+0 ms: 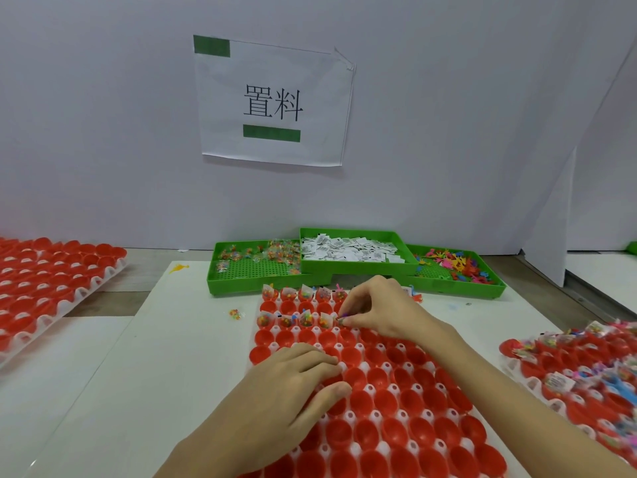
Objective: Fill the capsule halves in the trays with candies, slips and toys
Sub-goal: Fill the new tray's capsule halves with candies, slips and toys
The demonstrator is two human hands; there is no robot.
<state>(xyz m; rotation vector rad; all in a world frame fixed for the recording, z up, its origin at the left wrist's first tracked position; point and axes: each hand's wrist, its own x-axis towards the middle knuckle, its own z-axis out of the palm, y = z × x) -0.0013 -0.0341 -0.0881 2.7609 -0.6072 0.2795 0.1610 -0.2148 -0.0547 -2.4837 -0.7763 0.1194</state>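
Note:
A white tray (275, 346) full of red capsule halves lies in front of me. Its far rows hold candy packets, slips and small toys (305, 319); the nearer halves are bare. My right hand (382, 312) pinches a small toy (343, 316) over a half in the third row. My left hand (300, 384) rests flat on the tray's left side with its fingers curled and nothing in it. Behind the tray stand three green bins: candy packets (262, 255), white slips (348, 250) and coloured toys (455, 265).
Another tray of bare red halves (51, 284) sits at the left. A filled tray (586, 360) lies at the right edge. One loose candy packet (235, 313) lies on the white table left of the middle tray. A white wall with a paper sign (274, 101) stands behind.

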